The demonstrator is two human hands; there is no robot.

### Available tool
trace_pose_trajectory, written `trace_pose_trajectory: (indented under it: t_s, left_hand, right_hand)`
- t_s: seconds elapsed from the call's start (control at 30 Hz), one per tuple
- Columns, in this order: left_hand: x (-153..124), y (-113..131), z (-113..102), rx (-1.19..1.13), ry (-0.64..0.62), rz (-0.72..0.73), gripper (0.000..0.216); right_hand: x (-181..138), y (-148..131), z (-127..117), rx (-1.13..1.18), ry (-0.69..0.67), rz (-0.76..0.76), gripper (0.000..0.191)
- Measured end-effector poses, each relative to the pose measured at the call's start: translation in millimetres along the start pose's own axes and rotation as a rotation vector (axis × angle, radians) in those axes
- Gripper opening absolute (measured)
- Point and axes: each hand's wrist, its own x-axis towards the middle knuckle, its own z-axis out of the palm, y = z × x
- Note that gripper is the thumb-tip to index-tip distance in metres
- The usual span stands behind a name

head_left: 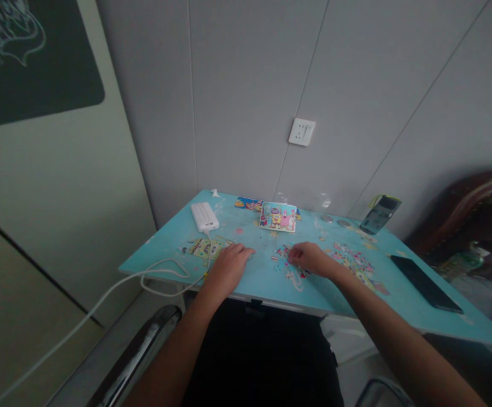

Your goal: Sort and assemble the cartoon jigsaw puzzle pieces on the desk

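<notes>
My right hand [310,258] reaches into a loose scatter of small colourful jigsaw pieces [280,261] on the light blue table [254,285]. Its thumb and fingers are pinched together low over the pieces; whatever sits between them is too small to make out. Palm down on the tabletop lies my left hand [233,263], its thumb out to the side and nothing visible in it. Just left of that hand is a yellowish patch of joined pieces [205,247], partly covered by it. A picture card [278,217] with cartoon figures leans upright behind both hands.
More jigsaw pieces [351,259] spread to the right. A white power bank [204,217] stands at the back left, its white cable [155,270] trailing off the table. A phone [380,215] is propped at the back right, and a dark flat slab [426,282] lies near the right edge.
</notes>
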Motion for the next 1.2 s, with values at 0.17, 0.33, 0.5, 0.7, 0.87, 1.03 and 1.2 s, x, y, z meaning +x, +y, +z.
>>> trace_pose_trajectory:
  t_s: [0.17,0.33,0.5,0.7,0.87,1.03,1.2]
  left_hand:
    - [-0.4,1.4,-2.3,0.004,-0.002,0.000,0.032]
    - [-0.9,1.2,-1.8,0.006,-0.001,-0.001,0.030]
    - [-0.7,1.0,-1.5,0.002,0.001,-0.003,0.030]
    - [-0.5,1.4,-1.9,-0.010,0.020,0.003,0.030]
    - [-1.8,3.5,-5.1,-0.020,0.032,0.013,0.030]
    - [-1.7,2.7,-3.7,-0.056,0.042,0.000,0.029]
    - [-0.4,0.9,-2.3,-0.152,0.094,-0.036,0.032]
  right_hand:
    - [0.4,3.7,1.2,-0.037,0.034,0.017,0.016]
    - [-9.2,-1.6,-1.3,-0.088,0.046,-0.024,0.021]
    - [-20.9,-3.0,1.6,-0.271,0.095,-0.153,0.026]
    - [10.0,-18.1,5.5,-0.350,0.304,-0.218,0.031]
    - [56.5,-58.4,27.7,-0.322,0.331,-0.339,0.030]
    - [66.9,-67.0,33.4,-0.275,0.211,-0.443,0.016]
    - [49.4,-64.7,23.1,-0.037,0.252,-0.427,0.026]
